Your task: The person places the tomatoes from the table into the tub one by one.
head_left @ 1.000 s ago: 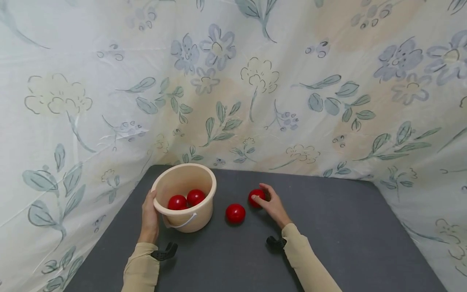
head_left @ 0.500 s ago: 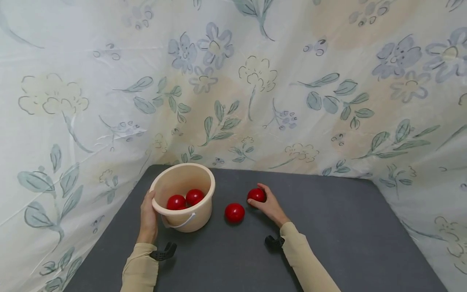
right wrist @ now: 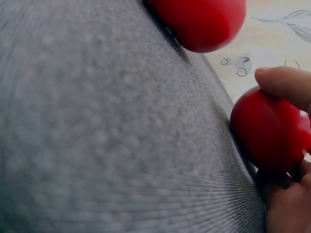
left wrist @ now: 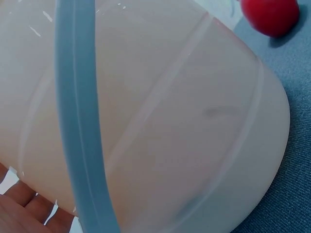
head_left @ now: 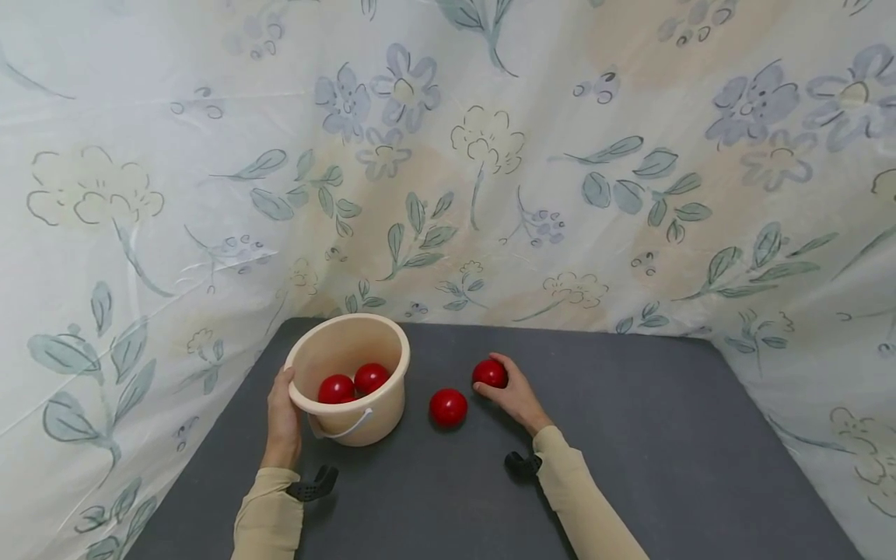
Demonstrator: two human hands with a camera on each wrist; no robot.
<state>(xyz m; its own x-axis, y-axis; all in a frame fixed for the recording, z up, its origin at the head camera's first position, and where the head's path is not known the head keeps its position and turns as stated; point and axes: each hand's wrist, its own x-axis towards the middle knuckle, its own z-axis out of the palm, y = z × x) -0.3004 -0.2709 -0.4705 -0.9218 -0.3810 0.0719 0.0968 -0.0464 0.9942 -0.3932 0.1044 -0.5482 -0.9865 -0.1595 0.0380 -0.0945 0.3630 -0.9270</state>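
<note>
A cream-coloured bucket (head_left: 381, 412) with a pale wire handle (head_left: 353, 426) stands on the left part of the dark table. Two red balls lie in it, one to the left (head_left: 337, 389) and one to the right (head_left: 371, 378). My left hand (head_left: 283, 420) holds the bucket's left side near the rim; its fingers (left wrist: 41, 206) lie against the wall. With thumb and fingers round a red ball (right wrist: 272, 131), my right hand (head_left: 516, 395) grips it from the right. Another red ball (head_left: 448, 407) sits loose between that hand and the bucket.
The dark grey tabletop (head_left: 630, 435) extends to the right and in front of the hands. A floral cloth (head_left: 532, 155) hangs behind and along both sides. Each wrist carries a black camera mount, such as the right one (head_left: 521, 465).
My right thumb and fingers have closed round the far red ball. The left hand keeps its place on the bucket. The whole view has shifted slightly.
</note>
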